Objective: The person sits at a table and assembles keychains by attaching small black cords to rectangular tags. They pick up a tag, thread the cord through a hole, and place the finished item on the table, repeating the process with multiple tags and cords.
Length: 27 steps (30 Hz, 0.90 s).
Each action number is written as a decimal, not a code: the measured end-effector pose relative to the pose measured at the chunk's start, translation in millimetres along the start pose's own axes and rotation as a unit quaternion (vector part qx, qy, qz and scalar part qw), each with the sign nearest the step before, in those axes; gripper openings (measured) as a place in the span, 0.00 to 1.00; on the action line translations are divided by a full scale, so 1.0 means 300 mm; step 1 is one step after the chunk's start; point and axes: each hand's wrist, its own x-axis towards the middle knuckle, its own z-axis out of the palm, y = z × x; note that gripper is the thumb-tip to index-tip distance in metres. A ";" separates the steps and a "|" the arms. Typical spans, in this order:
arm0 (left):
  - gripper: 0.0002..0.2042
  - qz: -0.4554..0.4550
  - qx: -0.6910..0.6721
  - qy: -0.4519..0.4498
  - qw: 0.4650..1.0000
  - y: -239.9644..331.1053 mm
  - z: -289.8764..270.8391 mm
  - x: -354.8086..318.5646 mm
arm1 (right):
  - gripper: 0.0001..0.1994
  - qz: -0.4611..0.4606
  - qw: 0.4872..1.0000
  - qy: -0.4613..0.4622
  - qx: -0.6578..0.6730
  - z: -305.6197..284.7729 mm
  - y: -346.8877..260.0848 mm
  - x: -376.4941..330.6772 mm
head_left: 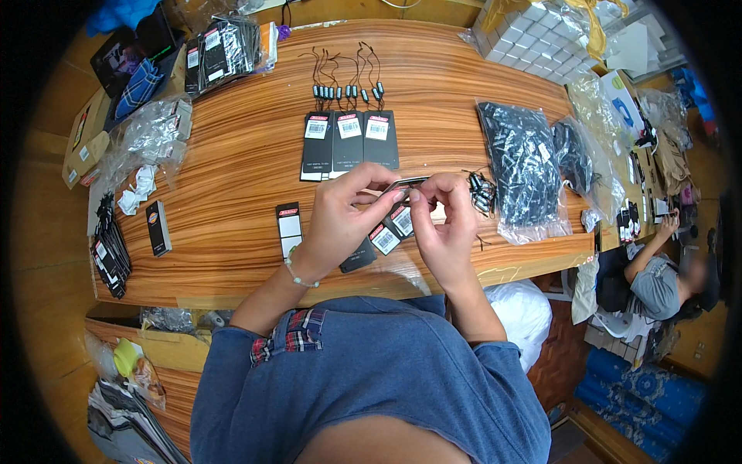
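My left hand (340,213) and my right hand (448,228) meet over the middle of the table, fingers pinched on a dark hang tag (403,184). The fingers hide much of it. Below them lie two white-labelled tags (384,239) and a larger black tag (359,257), partly under my hands. A narrow tag (289,224) with white stickers lies by my left wrist. Beyond my hands, several black hang tags (348,147) stand in a row with barcode stickers, their dark strings stretched away from me. To the right of my right hand is a small pile of strings with fasteners (482,193).
A clear bag of black strings (522,162) lies on the right of the wooden table (239,155). White boxes (529,39) are stacked at the far right. Bundled tags (112,247) and crumpled paper (137,190) sit at left. Another person (657,282) is at far right.
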 end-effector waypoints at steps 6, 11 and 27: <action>0.06 0.004 0.035 -0.018 0.999 0.015 -0.007 -0.004 | 0.07 0.090 0.989 0.020 0.119 0.011 0.007 -0.013; 0.06 0.055 0.080 -0.023 0.995 -0.008 -0.008 -0.016 | 0.08 0.257 0.895 0.017 0.364 0.004 0.020 -0.008; 0.07 0.331 0.391 -0.056 0.857 0.032 -0.071 0.004 | 0.06 0.295 0.875 -0.136 0.360 -0.056 0.046 0.000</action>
